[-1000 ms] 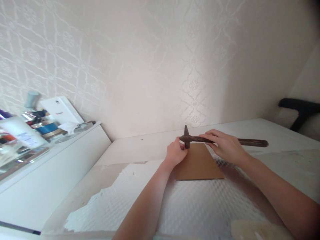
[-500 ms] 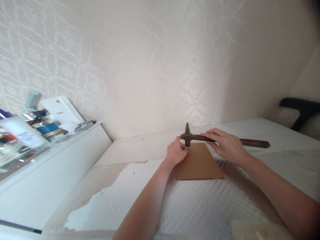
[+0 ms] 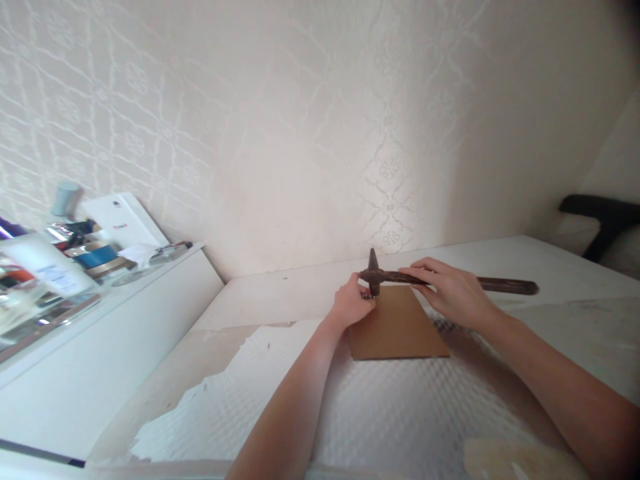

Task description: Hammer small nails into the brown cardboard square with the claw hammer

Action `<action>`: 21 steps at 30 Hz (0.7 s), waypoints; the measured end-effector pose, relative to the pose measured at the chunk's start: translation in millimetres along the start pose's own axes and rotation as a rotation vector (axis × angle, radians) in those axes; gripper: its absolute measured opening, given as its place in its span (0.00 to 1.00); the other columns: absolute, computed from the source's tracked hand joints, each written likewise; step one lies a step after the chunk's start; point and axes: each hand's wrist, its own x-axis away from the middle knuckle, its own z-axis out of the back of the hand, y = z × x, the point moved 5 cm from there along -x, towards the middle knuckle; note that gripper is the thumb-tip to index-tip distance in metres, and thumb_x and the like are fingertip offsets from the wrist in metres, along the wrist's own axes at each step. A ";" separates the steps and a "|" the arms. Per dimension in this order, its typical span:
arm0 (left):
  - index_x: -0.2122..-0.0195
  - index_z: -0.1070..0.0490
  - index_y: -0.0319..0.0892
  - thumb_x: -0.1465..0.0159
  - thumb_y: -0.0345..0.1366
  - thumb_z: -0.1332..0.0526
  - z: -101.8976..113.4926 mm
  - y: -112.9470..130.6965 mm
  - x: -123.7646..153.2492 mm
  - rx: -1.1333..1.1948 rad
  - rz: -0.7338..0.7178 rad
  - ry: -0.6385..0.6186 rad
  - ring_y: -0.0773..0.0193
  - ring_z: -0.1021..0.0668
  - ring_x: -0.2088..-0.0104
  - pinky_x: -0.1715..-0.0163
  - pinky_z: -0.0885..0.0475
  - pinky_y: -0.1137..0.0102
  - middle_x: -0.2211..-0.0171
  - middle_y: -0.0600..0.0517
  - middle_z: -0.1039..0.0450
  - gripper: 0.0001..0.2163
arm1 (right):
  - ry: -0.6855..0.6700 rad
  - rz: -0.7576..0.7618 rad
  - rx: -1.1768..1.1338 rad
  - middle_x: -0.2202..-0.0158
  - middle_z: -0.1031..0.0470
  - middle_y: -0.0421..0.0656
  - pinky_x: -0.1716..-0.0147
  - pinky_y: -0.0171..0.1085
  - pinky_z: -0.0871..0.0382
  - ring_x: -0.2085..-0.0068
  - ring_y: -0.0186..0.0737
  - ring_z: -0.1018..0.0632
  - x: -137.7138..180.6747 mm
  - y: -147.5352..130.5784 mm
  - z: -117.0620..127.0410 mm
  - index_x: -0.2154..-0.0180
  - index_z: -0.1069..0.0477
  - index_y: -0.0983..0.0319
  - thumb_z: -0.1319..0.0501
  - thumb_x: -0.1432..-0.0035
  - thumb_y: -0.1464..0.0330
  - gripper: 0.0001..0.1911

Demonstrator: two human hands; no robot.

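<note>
My right hand is closed around the dark wooden handle of a hammer, partway along it. The hammer lies level, its head at the left end with the tapered peen up and the blunt face down. Just under that face, my left hand pinches something small and dark that I cannot make out. The left hand rests at the far left corner of a brown board, which lies flat on a quilted, silvery-white sheet.
At left, a white cabinet top carries a white box, a blue-and-gold roll, a white tube and other clutter. A patterned wall stands behind the white table. Far right is a black chair part.
The hammer head has dropped slightly toward the fingers of my left hand and shifted a touch to the left. Both hands and the board stay nearly where they were.
</note>
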 end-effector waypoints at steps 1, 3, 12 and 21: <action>0.56 0.39 0.43 0.49 0.28 0.40 -0.2 -0.3 -0.1 0.002 -0.001 -0.003 0.59 0.22 0.59 0.57 0.29 0.65 0.62 0.52 0.22 0.18 | 0.009 0.000 0.003 0.55 0.25 0.42 0.71 0.33 0.31 0.60 0.38 0.23 0.0 0.0 0.4 0.51 0.28 0.55 0.46 0.40 0.73 0.18; 0.56 0.40 0.44 0.49 0.28 0.40 -0.7 -1.2 -0.7 0.005 -0.004 -0.009 0.59 0.22 0.59 0.57 0.29 0.65 0.62 0.52 0.22 0.19 | 0.023 0.000 0.005 0.55 0.25 0.42 0.71 0.33 0.31 0.59 0.38 0.23 0.0 0.2 0.8 0.51 0.28 0.55 0.46 0.40 0.72 0.17; 0.55 0.39 0.44 0.49 0.29 0.40 -1.0 -3.3 -2.6 0.004 -0.014 -0.012 0.59 0.22 0.59 0.58 0.29 0.66 0.62 0.52 0.23 0.19 | 0.031 0.007 -0.007 0.55 0.25 0.42 0.72 0.34 0.31 0.61 0.38 0.23 0.1 -0.7 -0.5 0.50 0.28 0.55 0.46 0.41 0.73 0.19; 0.53 0.39 0.44 0.49 0.29 0.40 -0.5 -2.2 -1.1 0.011 -0.008 -0.017 0.60 0.22 0.59 0.57 0.29 0.66 0.62 0.52 0.23 0.21 | 0.028 -0.011 -0.019 0.55 0.25 0.42 0.73 0.33 0.30 0.60 0.38 0.23 0.1 0.8 -1.8 0.48 0.29 0.53 0.46 0.41 0.73 0.21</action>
